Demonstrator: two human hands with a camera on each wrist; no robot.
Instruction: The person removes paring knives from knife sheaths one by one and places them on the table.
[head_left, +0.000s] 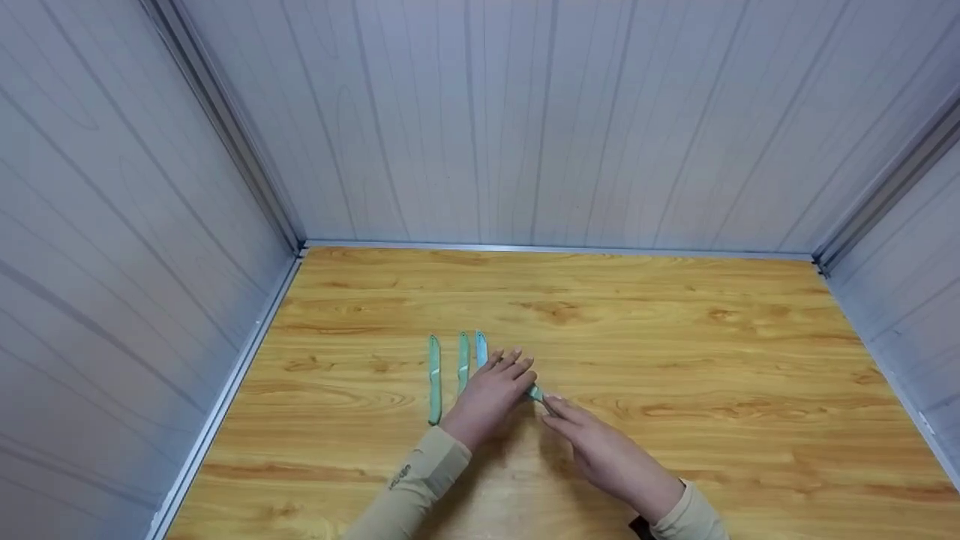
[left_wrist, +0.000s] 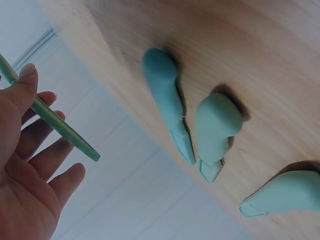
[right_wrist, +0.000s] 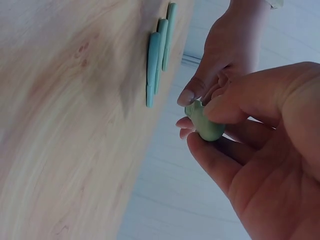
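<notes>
A slim green knife, seemingly capped with a matching sheath (head_left: 534,391), is held up between both hands. My left hand (head_left: 491,397) pinches it between thumb and forefinger; in the left wrist view the other fingers are spread loosely behind the knife (left_wrist: 67,129). At its thicker, rounded end, my right hand (head_left: 611,454) grips the knife (right_wrist: 206,125) with thumb and fingers. Left of the hands, three similar knives lie side by side on the table: a green one (head_left: 435,379), another green one (head_left: 463,360) and a bluish one (head_left: 481,348), the last partly hidden by my left hand.
The wood-patterned table (head_left: 712,360) extends around the hands. Pale panel walls close it off at the back (head_left: 510,135), the left (head_left: 112,262) and the right (head_left: 907,300), with metal edging along their feet.
</notes>
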